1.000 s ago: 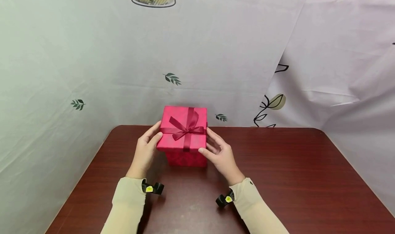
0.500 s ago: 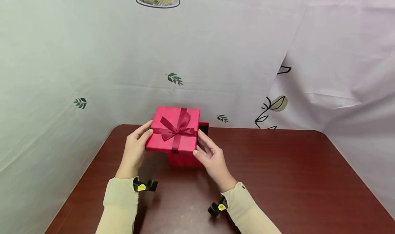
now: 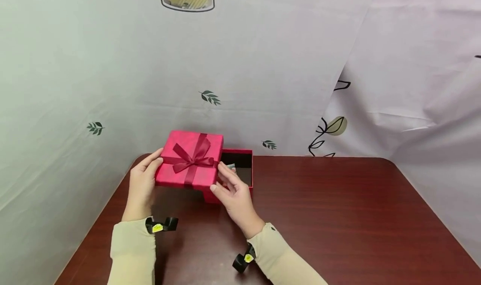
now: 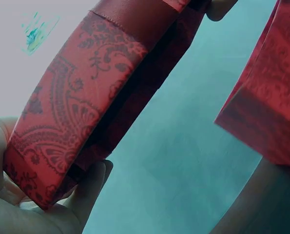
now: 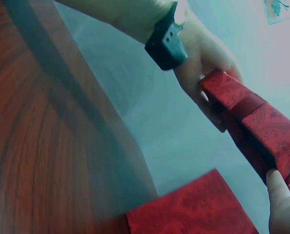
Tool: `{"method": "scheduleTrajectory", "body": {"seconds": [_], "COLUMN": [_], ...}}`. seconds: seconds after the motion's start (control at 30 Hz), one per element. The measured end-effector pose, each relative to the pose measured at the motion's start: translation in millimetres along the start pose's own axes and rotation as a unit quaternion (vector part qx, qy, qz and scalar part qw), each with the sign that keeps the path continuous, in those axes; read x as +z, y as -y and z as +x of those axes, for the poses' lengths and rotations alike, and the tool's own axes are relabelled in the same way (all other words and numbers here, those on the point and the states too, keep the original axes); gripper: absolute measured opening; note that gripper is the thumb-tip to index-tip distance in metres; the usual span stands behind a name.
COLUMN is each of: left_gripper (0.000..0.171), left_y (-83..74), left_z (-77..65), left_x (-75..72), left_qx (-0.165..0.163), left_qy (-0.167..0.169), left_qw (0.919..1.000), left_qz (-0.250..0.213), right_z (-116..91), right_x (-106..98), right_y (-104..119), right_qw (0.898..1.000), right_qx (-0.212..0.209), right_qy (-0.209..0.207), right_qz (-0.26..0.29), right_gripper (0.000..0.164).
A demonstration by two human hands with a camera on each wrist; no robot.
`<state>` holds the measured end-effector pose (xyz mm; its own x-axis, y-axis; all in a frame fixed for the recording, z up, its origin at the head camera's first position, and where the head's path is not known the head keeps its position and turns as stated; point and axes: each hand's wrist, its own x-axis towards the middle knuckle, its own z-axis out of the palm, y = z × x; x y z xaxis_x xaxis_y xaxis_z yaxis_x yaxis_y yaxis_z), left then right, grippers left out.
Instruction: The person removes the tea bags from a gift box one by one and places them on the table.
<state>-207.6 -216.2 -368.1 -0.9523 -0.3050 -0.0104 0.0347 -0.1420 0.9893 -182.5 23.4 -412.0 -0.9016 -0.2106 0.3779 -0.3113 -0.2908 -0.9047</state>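
Observation:
A pink-red gift box lid (image 3: 184, 151) with a dark red ribbon bow is held level between both hands in the head view. My left hand (image 3: 142, 187) grips its left edge, and my right hand (image 3: 237, 199) pinches the right front corner. In the left wrist view the lid (image 4: 81, 92) shows a dark floral pattern and a hollow underside. Behind and to the right stands the matching box (image 3: 211, 197), partly covered by the lid and right hand. Its dark inside shows a small pale item (image 3: 232, 167), mostly hidden.
The box stands near the back of a reddish-brown wooden table (image 3: 330, 209). Right behind the table hangs a pale cloth (image 3: 263, 67) with leaf prints. Each wrist wears a black strap-on camera (image 3: 161, 225).
Both hands have lifted the lid off the box and carried it left. The box's dark interior now shows, while the box itself stays in place.

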Motion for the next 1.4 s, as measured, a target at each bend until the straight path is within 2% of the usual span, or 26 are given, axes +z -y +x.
{"method": "scheduleTrajectory", "body": {"seconds": [0.2, 0.47, 0.57, 0.77, 0.93, 1.2, 1.33, 1.4], "left_gripper": [0.043, 0.041, 0.042, 0.044, 0.040, 0.040, 0.037, 0.037], "left_y": [-0.4, 1.4, 3.6, 13.8, 25.9, 44.1, 50.6, 54.2], "left_z": [5.8, 13.0, 15.6, 21.6, 26.8, 32.3, 32.9, 33.5], "left_x": [-16.4, -36.2, -42.6, -52.1, -59.2, -71.5, -73.8, -73.9], "left_qx": [-0.024, -0.053, -0.065, -0.094, -0.104, -0.130, -0.128, -0.130], "left_qy": [-0.043, -0.063, -0.072, -0.087, -0.104, -0.099, -0.090, -0.088], "left_qw": [0.9987, 0.9951, 0.9938, 0.9916, 0.9885, 0.9830, 0.9829, 0.9836], "left_qz": [-0.012, -0.056, -0.055, -0.019, -0.037, -0.084, -0.097, -0.089], "right_z": [1.8, 1.7, 2.1, 1.7, -0.1, -4.3, -4.6, -4.6], "right_x": [19.7, 44.1, 52.5, 63.5, 69.5, 79.4, 82.6, 84.2], "right_y": [-9.3, -17.1, -20.7, -28.8, -36.1, -45.7, -51.7, -54.8], "right_qw": [1.000, 0.999, 0.998, 0.996, 0.995, 0.991, 0.989, 0.989], "right_qx": [0.003, 0.029, 0.042, 0.070, 0.070, 0.095, 0.106, 0.112], "right_qy": [-0.017, -0.040, -0.042, -0.043, -0.017, 0.032, 0.030, 0.021], "right_qz": [-0.017, -0.015, -0.018, -0.030, -0.063, -0.087, -0.096, -0.097], "right_gripper": [0.054, 0.051, 0.050, 0.051, 0.050, 0.057, 0.057, 0.057]}}
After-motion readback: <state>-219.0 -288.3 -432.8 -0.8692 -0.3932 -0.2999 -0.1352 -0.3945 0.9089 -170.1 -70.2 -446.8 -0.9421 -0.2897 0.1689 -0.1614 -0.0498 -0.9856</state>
